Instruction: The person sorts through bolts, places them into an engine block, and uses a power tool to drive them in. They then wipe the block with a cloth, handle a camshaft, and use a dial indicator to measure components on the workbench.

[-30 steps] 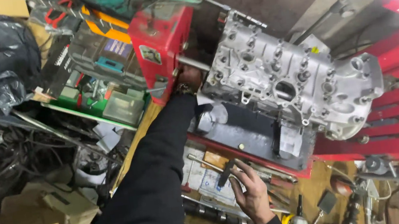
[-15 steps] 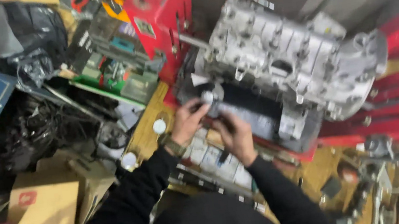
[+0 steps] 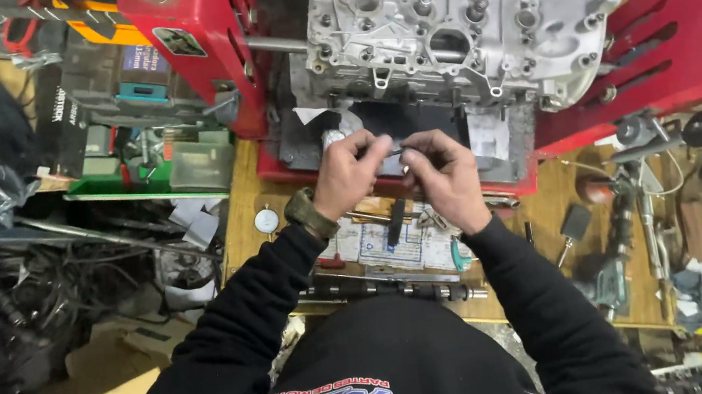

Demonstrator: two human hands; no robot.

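Auto repair workshop: engine block on red stand, parts everywhere.

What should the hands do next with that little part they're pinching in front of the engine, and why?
Probably carry it up to the engine block. Both the left hand and the right hand pinch a small dark part between them, just below the block, while a dark tool hangs under the right hand.

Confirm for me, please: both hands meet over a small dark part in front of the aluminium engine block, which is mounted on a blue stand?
Not quite: the head view shows the stand is red, not blue. The left hand and right hand do meet over the small dark part before the aluminium engine block.
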